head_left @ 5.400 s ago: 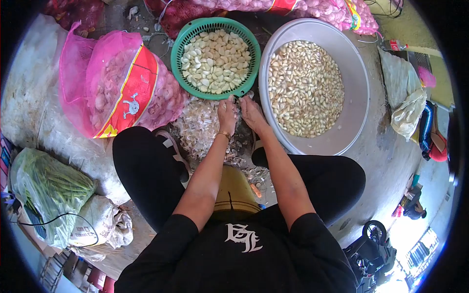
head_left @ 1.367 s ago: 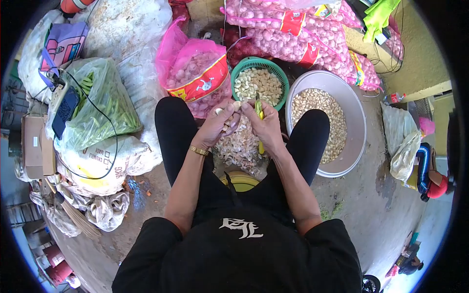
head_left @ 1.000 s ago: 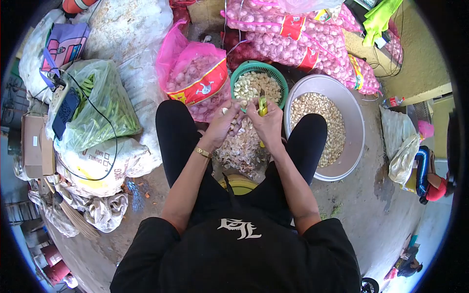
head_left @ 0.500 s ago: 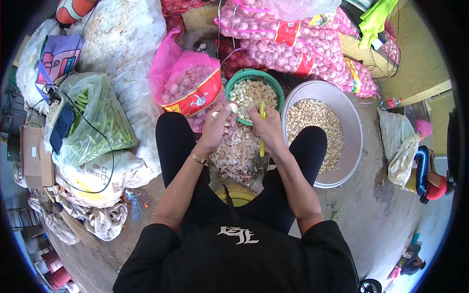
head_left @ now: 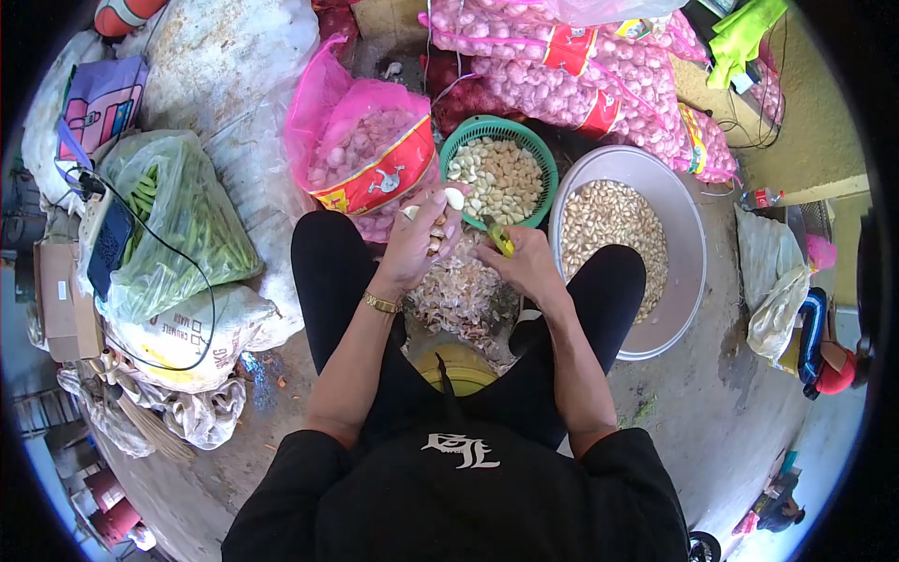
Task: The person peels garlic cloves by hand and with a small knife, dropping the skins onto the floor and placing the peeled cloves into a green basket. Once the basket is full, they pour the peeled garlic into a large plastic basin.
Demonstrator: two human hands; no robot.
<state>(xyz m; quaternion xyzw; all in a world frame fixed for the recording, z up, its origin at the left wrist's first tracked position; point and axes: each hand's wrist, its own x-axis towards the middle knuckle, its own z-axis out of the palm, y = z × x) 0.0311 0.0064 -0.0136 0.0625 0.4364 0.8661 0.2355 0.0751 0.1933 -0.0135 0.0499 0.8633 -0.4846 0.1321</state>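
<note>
The left hand (head_left: pixel 421 245) is curled around several cloves (head_left: pixel 434 234), with one pale clove (head_left: pixel 454 198) pinched at its fingertips; the right hand (head_left: pixel 526 260) grasps a yellow knife (head_left: pixel 503 242), its fingers wrapped about the handle and its dark blade angled up and away from the person; the two hands are apart, the knife clear of the pale clove.

Both hands are raised above a heap of peelings (head_left: pixel 461 292) on the floor, between the person's black-clad knees; a gold watch (head_left: pixel 382 303) circles the left wrist; a yellow bucket (head_left: pixel 455 367) shows nearer the body.

Just beyond the hands is a green basket (head_left: pixel 542 165) of pale, peeled cloves; just to its right stands a grey tub (head_left: pixel 680 267) holding many more cloves, browner in tone, and the right knee hides part of its rim; to the basket's left, an open pink net bag (head_left: pixel 361 108) of garlic bulbs leans with its red label facing the person; behind the basket, full pink sacks (head_left: pixel 524 89) lie stacked.

Farther left, a clear bag of green beans (head_left: pixel 201 225) sits beside a printed white sack (head_left: pixel 225 328); a phone (head_left: pixel 110 248) rests against the beans' bag.
</note>
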